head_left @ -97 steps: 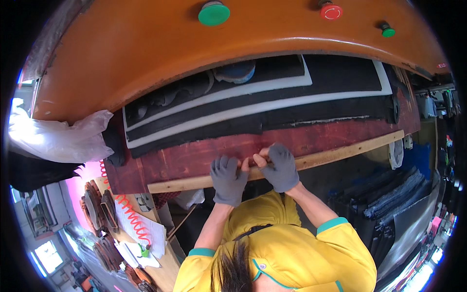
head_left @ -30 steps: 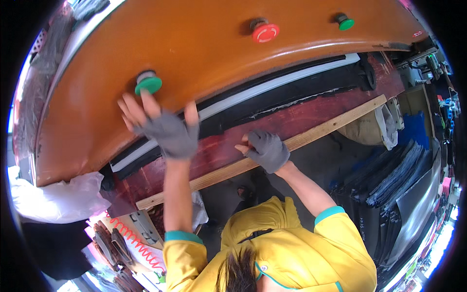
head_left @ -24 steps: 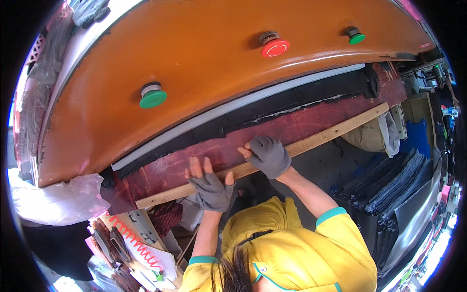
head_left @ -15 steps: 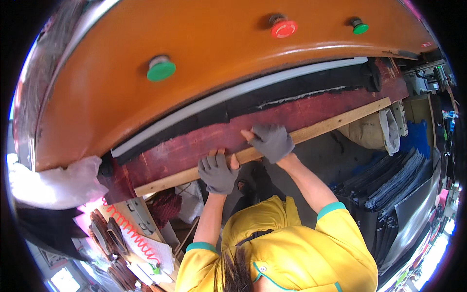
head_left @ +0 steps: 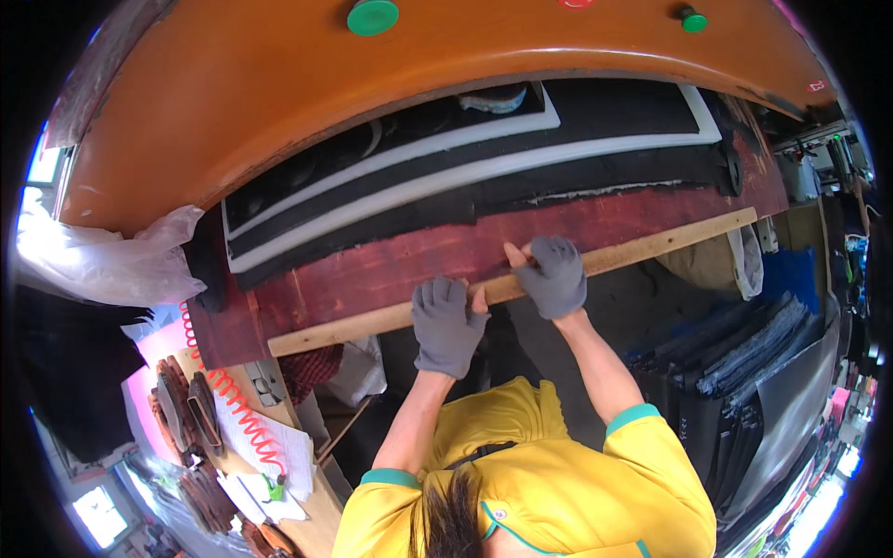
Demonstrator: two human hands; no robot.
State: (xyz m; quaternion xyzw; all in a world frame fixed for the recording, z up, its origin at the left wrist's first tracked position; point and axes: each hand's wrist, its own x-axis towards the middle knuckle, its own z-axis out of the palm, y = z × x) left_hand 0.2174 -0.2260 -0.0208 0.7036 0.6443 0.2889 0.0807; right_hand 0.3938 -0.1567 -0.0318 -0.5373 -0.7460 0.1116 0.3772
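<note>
Both my hands wear grey gloves that leave some fingertips bare. My left hand (head_left: 445, 327) is closed over a long wooden strip (head_left: 651, 248), which runs along the near edge of a dark red board (head_left: 372, 282). A short way to the right, my right hand (head_left: 555, 277) grips the same strip, its bare thumb lying over the board. On the board lie black sheet material (head_left: 409, 230) and white strips (head_left: 419, 183) that form frame-like edges. The far part of these goes out of sight under an orange machine housing (head_left: 279, 93).
Green buttons (head_left: 373, 17) and a red one sit on the housing. Clear plastic sheeting (head_left: 112, 256) hangs at the left, above a red coiled hose (head_left: 242, 420) and brown cutting-die-like pieces (head_left: 181, 409). Stacked black sheets (head_left: 744, 363) stand at the right, near a beige sack (head_left: 702, 265).
More of the board, black material and white strips shows from under the housing. My hands stay on the strip and appear farther right in view. The housing's buttons sit higher as the view shifted.
</note>
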